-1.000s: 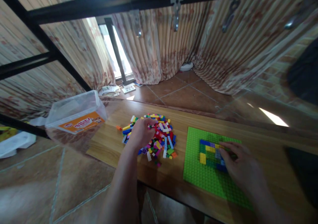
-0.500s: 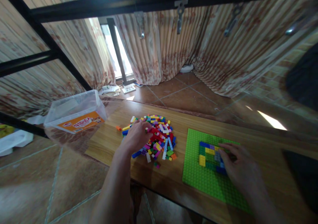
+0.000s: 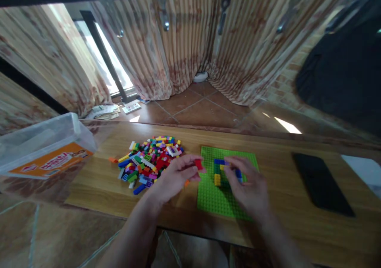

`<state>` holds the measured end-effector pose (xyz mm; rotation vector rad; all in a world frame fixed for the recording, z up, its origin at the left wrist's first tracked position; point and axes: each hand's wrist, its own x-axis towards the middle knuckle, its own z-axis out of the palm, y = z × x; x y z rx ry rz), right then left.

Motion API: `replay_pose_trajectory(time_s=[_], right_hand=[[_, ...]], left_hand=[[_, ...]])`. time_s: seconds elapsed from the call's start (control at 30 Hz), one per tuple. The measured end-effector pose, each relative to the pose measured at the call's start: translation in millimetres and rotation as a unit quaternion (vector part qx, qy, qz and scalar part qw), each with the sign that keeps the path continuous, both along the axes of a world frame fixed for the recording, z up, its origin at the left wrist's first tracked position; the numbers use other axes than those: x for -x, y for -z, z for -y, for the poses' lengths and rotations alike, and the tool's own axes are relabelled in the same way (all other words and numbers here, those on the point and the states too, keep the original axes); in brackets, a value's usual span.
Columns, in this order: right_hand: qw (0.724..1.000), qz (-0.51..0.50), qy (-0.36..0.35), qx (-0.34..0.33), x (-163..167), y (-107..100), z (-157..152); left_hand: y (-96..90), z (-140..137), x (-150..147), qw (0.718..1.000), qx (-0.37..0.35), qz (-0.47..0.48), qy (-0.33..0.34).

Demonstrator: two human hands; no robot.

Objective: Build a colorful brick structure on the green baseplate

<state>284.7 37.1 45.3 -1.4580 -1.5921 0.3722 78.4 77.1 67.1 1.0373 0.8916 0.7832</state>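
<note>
The left hand (image 3: 175, 175) pinches a small red brick (image 3: 199, 164) between thumb and fingers, by the left edge of the green baseplate (image 3: 208, 200); which way the brick's long axis runs is too small to tell. The right hand (image 3: 248, 182) curls over the built bricks (image 3: 218, 173) on the baseplate — whether it grips one, I cannot tell. Their visible left side runs near to far, blue at the far corner, yellow nearer; the rest is partly hidden.

Left of the baseplate lies a loose brick pile (image 3: 145, 161); right, a dark flat slab (image 3: 321, 184), slanting near-right. The wooden table (image 3: 184, 135) stretches left to right, with a clear plastic box (image 3: 80, 135) at far left. Beyond — brown tiled floor (image 3: 190, 107) and striped curtains (image 3: 178, 54).
</note>
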Motion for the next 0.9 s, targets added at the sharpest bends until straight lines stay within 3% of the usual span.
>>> replay_pose_trajectory(time_s=[0.17,0.4,0.53,0.73,0.9], right_hand=[[0.991,0.031,-0.130,0.006,10,-2,8],[0.989,0.009,-0.139,0.045,-6,1,9],[0.994,0.008,-0.089,0.058,-23,0,9],[0.995,-0.042,0.080,0.050,-60,2,7],[0.994,-0.043,0.076,0.067,-63,3,7]], left_hand=[[15.1,12,-33,0.997,0.034,0.052,0.050],[15.7,11,-44,0.998,0.025,0.009,0.065],[15.6,12,-48,0.998,-0.003,-0.023,0.064],[21.1,7,-50,0.998,-0.004,-0.066,-0.020],[29.1,5,-50,0.996,-0.021,-0.083,-0.018]])
